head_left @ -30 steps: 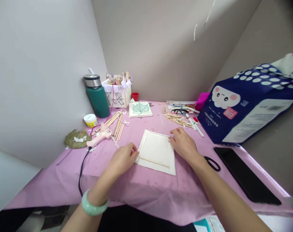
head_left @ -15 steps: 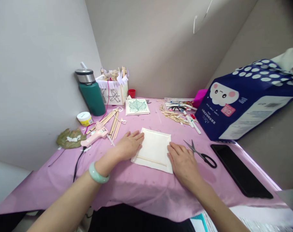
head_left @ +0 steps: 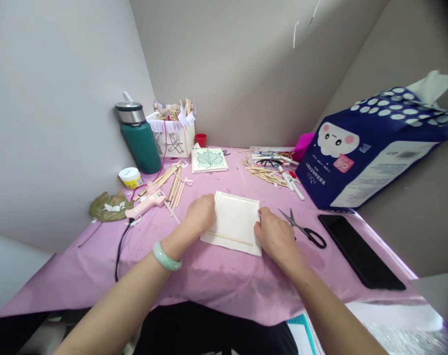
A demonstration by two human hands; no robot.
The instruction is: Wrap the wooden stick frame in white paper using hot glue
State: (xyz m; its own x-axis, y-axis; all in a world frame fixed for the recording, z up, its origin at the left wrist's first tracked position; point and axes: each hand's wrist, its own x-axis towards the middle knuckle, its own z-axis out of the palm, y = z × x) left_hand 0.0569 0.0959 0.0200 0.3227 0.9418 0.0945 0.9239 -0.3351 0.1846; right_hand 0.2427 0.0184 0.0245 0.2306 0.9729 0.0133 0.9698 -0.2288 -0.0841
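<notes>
A square of white fabric [head_left: 235, 217] with folded edges lies on the pink tablecloth in front of me. Along its near side runs a thin wooden stick [head_left: 229, 239]. My left hand [head_left: 201, 213] grips the fabric's left edge with curled fingers. On the opposite edge, my right hand [head_left: 275, 231] pinches the fabric between thumb and fingers. Black-handled scissors [head_left: 305, 230] lie spread just right of that hand. Left of my left hand rests a pink glue gun [head_left: 146, 203], its glue stick pointing toward my wrist.
Bundled wooden sticks [head_left: 175, 185] and a dried leaf [head_left: 111, 207] lie left. Behind stand a green bottle [head_left: 140, 143], a decorated box [head_left: 174, 140] and a leaf-print panel [head_left: 209, 160]. Markers [head_left: 292, 185], a phone [head_left: 360, 251] and a blue tissue pack [head_left: 357, 153] sit right.
Both hands have gone from lying flat on the fabric's sides to curled fingers gripping its left and right edges. The view has shifted slightly.
</notes>
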